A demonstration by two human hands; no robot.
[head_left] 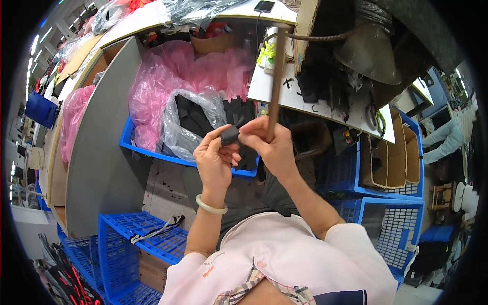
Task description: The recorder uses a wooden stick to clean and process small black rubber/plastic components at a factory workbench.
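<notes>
One black piece [230, 135]; in left hand [211, 160]

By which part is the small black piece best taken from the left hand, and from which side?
Probably by the right edge of the small black piece, pinched from the right. The left hand holds its left side, and the right hand's fingertips lie close to that edge. Its short, blocky shape suggests a fingertip pinch.

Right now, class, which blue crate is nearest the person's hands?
The crate holding pink plastic; its rim passes behind the left hand. The lower-left crates and right-side crates sit farther off, showing no pink plastic.
</notes>
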